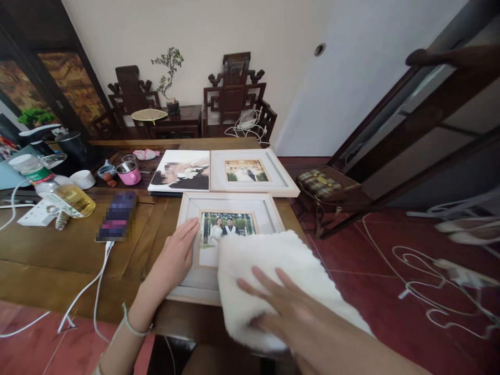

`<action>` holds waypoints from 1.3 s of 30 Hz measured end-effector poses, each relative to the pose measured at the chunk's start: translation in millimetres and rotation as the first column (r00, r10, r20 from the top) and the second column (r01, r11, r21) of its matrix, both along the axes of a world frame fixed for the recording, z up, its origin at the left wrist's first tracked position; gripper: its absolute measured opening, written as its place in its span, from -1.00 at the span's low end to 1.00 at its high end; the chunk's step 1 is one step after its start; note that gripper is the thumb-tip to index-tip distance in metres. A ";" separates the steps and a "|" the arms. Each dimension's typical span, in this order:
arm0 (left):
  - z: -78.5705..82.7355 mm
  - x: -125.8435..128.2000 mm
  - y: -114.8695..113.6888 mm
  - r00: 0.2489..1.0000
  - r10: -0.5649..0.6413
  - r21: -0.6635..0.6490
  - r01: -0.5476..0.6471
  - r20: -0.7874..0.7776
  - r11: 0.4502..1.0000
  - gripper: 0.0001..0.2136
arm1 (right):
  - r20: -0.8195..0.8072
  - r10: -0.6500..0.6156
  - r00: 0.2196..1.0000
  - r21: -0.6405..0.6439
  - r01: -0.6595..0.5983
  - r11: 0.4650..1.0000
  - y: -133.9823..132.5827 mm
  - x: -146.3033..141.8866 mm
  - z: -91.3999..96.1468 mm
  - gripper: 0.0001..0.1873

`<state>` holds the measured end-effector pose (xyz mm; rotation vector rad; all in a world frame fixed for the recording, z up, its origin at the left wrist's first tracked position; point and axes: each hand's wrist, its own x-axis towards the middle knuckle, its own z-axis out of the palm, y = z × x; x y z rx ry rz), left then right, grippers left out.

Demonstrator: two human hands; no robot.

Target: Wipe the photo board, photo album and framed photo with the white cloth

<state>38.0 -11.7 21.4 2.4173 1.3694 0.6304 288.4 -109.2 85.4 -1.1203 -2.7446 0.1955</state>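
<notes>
A light wooden picture frame (269, 204) with a small photo of two people lies face up at the table's near edge. My left hand (175, 255) rests over its left side, fingers together and stretched along the border, holding it; the thumb is hidden. Under my right hand (279, 302) is a fluffy white cloth (265, 252), which covers the frame's lower right part and hangs past the table edge. The right fingers are spread on top, while the thumb tucks into a fold of the cloth.
Behind lie a second frame (287, 174) and a white photo panel (158, 179). To the left are a phone (117, 216) on a cable, an oil-coloured bottle (74, 198), a power strip (37, 216) and a pink cup (129, 176). A plaid bag (318, 183) sits at the right.
</notes>
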 end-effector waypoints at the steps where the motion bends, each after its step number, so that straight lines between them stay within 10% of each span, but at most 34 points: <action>1: 0.2 0.2 -0.1 1.000 0.000 0.005 0.000 0.003 1.000 -0.50 | -0.014 0.040 0.999 0.029 -0.040 0.999 -7.1 1.4 3.7 -0.51; 5: -0.1 -0.3 0.2 1.000 -0.016 0.021 0.015 0.021 1.000 -0.51 | -0.014 0.042 0.999 0.089 -0.041 0.995 -1.3 9.7 8.0 -0.49; 11: -0.8 -2.2 1.1 1.000 -0.020 0.012 0.019 0.017 1.000 -0.51 | 0.038 -0.270 0.962 0.245 0.253 0.936 85.0 23.1 -2.6 -0.22; 15: -0.5 -2.3 0.8 1.000 -0.011 0.006 0.011 0.022 1.000 -0.52 | 0.187 -0.261 0.947 0.339 0.187 0.922 125.9 13.6 -15.4 -0.26; 23: 0.0 -0.5 0.9 1.000 -0.004 -0.001 0.004 -0.004 1.000 -0.51 | 0.188 -0.148 0.971 0.131 0.125 0.983 61.3 -6.0 -35.0 -0.50; 30: 2.2 0.3 -0.4 1.000 -0.006 -0.012 0.005 -0.025 1.000 -0.49 | 0.063 0.082 0.995 0.000 -0.083 0.997 -6.6 0.1 -7.8 -0.67; 39: 0.3 -3.6 1.7 1.000 -0.028 -0.025 0.028 0.009 0.999 -0.39 | 0.020 -0.235 0.972 0.156 0.229 0.961 75.7 -14.9 -42.5 -0.32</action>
